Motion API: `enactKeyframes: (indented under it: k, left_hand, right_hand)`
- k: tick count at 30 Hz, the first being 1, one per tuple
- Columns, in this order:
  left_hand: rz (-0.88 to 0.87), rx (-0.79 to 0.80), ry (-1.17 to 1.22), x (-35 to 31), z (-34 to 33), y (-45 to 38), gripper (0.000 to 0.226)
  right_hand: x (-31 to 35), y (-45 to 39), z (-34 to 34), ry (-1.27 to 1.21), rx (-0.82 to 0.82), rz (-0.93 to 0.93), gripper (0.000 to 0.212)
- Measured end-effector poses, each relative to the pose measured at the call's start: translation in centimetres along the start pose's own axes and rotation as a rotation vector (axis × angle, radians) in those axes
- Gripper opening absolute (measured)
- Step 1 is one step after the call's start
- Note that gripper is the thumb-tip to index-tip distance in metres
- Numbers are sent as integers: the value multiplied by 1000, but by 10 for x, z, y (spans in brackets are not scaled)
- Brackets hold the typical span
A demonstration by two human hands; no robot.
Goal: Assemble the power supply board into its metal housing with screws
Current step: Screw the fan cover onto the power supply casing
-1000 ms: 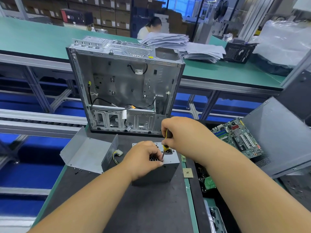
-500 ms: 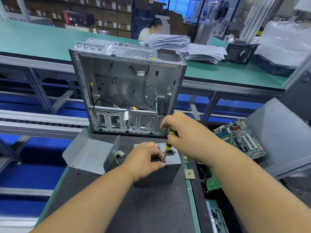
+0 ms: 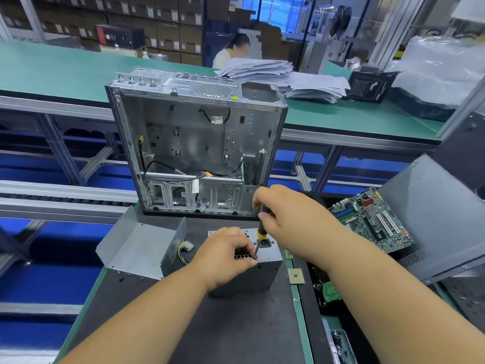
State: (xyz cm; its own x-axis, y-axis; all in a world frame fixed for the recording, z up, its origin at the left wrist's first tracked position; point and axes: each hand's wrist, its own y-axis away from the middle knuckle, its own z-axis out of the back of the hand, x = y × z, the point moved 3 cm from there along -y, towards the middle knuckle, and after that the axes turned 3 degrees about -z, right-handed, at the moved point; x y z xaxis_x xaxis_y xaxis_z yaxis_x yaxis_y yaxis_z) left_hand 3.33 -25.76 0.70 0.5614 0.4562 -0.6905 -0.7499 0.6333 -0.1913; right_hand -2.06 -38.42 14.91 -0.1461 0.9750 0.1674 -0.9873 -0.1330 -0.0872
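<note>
One screwdriver in play, black and yellow handle. Two hands on the job: left hand, right hand. One grey power supply box under them on the dark mat. One bent metal cover beside it, with one white connector on coloured wires poking out. One open computer case standing upright behind. One green motherboard off to the right, one grey side panel past it. One small square chip on the mat's edge. A few loose screws, too small to count. Two black fans far back, one stack of papers, one person seated.
</note>
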Motion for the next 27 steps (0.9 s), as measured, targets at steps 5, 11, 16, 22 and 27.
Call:
enactKeyframes:
  k: [5,11,16,22,27]
  left_hand:
    - [6,20,-7,0,0,0,8]
    - [14,27,-7,0,0,-1,8]
    - [0,41,-7,-1,1,-1,13]
    - [12,103,-23,2,3,-1,20]
    - [18,89,0,1,3,-1,22]
  right_hand:
    - [-6,-10,1,220,29,-200,47]
    - [-3,-7,-3,281,-57,-291,49]
    - [0,-2,-1,-49,87,-56,19]
    - [-4,-4,2,38,6,-38,17]
    - [-1,-7,-3,306,-55,-148,42]
